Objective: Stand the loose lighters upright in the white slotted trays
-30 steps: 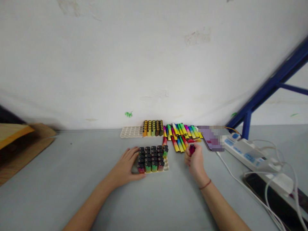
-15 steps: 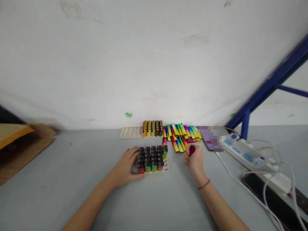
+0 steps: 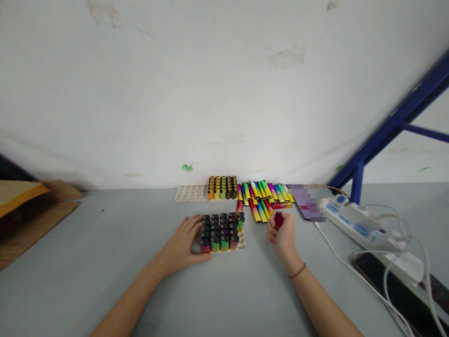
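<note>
"Gripping anything, that right hand (image 3: 285,234)?"

"Yes, clamped on a dark-red lighter (image 3: 278,220), right of the tray (image 3: 242,244)."

"And the left hand (image 3: 180,244)?"

"Thumb and fingers apart, around the tray's left end."

"Beyond?"

"Shiny pieces (image 3: 261,211) (multicoloured, mostly) lying before the wall (image 3: 224,93)."

Left hand (image 3: 184,245) lies curved, thumb spread; right of it, the right hand (image 3: 283,234) is fisted; both forearms (image 3: 135,299) slant inward.

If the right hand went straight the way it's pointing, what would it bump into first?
Probably the near end of the shiny, colourful pile, just ahead of the right hand. Its height is hard to judge, so it might pass over.
</note>
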A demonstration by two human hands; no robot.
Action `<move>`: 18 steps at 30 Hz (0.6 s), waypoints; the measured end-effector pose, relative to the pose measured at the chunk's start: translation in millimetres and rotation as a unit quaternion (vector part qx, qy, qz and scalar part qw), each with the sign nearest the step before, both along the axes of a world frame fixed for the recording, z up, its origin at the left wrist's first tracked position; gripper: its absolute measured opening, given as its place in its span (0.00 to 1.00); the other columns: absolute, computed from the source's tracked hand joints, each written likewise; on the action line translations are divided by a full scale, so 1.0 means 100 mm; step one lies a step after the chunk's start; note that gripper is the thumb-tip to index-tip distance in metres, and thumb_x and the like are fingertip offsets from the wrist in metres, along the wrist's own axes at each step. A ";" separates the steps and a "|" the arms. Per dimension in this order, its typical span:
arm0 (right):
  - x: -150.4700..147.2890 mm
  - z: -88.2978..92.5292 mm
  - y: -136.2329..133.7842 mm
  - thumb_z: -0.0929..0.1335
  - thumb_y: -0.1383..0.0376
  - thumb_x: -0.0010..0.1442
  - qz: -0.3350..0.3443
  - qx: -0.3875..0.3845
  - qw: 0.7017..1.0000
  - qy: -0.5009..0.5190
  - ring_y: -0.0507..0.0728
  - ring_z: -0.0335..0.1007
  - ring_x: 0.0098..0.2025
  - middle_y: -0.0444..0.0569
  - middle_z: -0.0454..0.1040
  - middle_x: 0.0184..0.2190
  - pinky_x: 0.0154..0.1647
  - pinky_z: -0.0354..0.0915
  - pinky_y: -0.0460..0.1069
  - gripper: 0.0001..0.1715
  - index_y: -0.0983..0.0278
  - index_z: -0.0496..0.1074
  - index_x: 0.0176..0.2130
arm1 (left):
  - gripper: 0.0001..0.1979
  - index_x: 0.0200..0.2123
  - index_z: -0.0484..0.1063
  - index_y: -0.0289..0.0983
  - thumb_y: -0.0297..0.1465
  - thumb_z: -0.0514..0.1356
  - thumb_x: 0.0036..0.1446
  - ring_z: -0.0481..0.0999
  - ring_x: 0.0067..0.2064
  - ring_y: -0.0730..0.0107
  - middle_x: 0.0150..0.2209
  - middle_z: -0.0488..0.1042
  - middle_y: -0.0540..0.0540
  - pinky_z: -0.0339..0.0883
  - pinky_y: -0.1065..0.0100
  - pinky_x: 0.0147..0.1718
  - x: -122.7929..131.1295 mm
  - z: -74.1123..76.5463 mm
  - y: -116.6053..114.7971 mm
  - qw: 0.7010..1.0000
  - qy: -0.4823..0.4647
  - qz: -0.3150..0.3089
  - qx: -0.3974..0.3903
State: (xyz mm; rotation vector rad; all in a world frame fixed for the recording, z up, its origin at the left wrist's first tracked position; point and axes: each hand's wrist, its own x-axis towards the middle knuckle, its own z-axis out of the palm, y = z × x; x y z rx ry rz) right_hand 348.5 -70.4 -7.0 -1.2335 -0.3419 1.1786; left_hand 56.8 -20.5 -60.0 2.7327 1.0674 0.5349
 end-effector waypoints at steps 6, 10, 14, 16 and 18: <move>0.01 -0.05 0.00 0.55 0.49 0.56 0.009 0.017 1.000 -0.014 0.46 0.33 0.10 0.36 0.44 0.08 0.10 0.36 0.42 0.26 0.59 0.54 0.15 | 0.40 0.57 0.65 0.33 0.54 0.63 0.50 0.65 0.61 0.41 0.60 0.66 0.30 0.55 0.41 0.61 0.00 0.02 -0.01 1.000 0.006 -0.002 0.001; 0.03 -0.05 0.01 0.55 0.49 0.56 0.027 0.019 0.999 -0.006 0.47 0.32 0.10 0.36 0.43 0.07 0.09 0.36 0.42 0.25 0.58 0.52 0.14 | 0.39 0.57 0.66 0.34 0.54 0.63 0.49 0.65 0.61 0.42 0.60 0.66 0.31 0.55 0.43 0.62 0.00 0.02 -0.01 1.000 0.002 0.002 0.001; 0.02 -0.03 0.00 0.54 0.49 0.56 0.029 0.020 0.999 -0.014 0.46 0.32 0.10 0.36 0.43 0.08 0.09 0.36 0.42 0.26 0.59 0.52 0.14 | 0.38 0.56 0.66 0.35 0.54 0.63 0.49 0.65 0.61 0.41 0.60 0.66 0.32 0.55 0.42 0.61 0.00 0.01 0.00 1.000 -0.003 0.003 -0.003; 0.01 -0.03 0.00 0.55 0.49 0.56 0.021 0.017 0.999 -0.020 0.46 0.33 0.10 0.36 0.43 0.08 0.10 0.36 0.42 0.26 0.59 0.53 0.15 | 0.39 0.56 0.66 0.35 0.55 0.63 0.49 0.65 0.61 0.41 0.60 0.66 0.31 0.55 0.41 0.61 0.01 0.01 0.00 1.000 -0.001 0.003 -0.006; 0.01 -0.04 0.00 0.55 0.48 0.56 0.016 0.016 0.999 -0.025 0.46 0.33 0.11 0.36 0.44 0.08 0.10 0.36 0.42 0.26 0.59 0.54 0.15 | 0.39 0.57 0.66 0.35 0.55 0.63 0.49 0.65 0.61 0.42 0.60 0.66 0.32 0.55 0.42 0.62 0.01 0.02 -0.01 1.000 0.000 0.003 -0.007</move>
